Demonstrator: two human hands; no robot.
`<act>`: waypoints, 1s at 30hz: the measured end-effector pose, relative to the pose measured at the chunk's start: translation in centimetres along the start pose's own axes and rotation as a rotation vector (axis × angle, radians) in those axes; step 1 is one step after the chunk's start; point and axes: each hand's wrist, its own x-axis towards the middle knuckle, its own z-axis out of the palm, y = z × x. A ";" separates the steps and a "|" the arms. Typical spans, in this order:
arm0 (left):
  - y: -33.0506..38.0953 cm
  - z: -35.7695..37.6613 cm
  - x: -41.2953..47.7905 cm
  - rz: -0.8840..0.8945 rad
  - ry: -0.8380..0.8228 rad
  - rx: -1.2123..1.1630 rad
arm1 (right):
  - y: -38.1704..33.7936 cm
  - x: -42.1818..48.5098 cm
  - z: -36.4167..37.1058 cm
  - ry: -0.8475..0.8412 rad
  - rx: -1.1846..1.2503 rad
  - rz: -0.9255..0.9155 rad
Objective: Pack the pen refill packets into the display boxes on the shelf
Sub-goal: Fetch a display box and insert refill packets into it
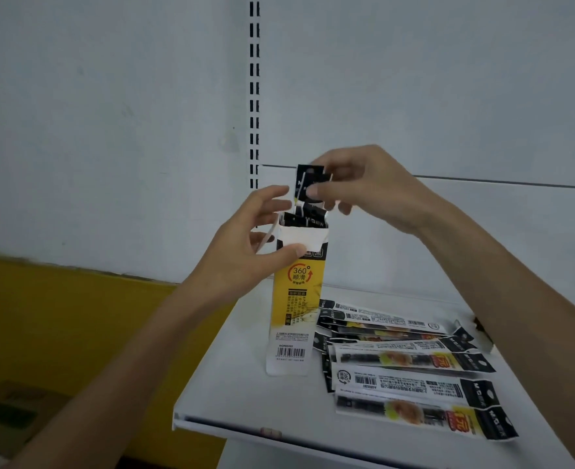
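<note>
1. Several black-and-white refill packets [408, 377] lay on the white shelf [245, 397] beside the upright yellow display box [293, 316].
2. Left hand [242, 252] fingers curled round the box; right hand [374, 194] fingers pinched one packet [309, 177] above it.
3. Pale slotted wall [110, 130] stood behind.

The left hand [245, 245] grips the top of an upright yellow box [294, 316] on the white shelf [245, 401], the right hand [364, 191] pinches a packet [308, 184] sticking from its open top, and loose packets [408, 367] lie beside it.
</note>
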 end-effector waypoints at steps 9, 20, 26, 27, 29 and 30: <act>-0.7 0.1 0.1 -0.009 0.031 -0.004 | -0.4 -0.6 1.6 -0.100 -0.320 0.081; -0.9 0.5 -0.1 -0.015 0.095 0.021 | -0.6 -2.0 0.8 0.127 -0.114 -0.032; -1.0 1.3 -0.8 -0.040 0.142 -0.016 | -0.4 -2.8 1.3 0.046 -0.237 -0.052; -1.0 1.5 -1.1 -0.052 0.143 -0.018 | -0.5 -2.8 1.4 0.043 -0.262 -0.069; -1.1 1.8 -1.5 -0.082 0.134 -0.023 | -0.5 -2.8 1.5 0.026 -0.321 -0.086; -1.1 1.9 -1.6 -0.096 0.133 -0.025 | -0.5 -2.9 1.7 0.015 -0.336 -0.090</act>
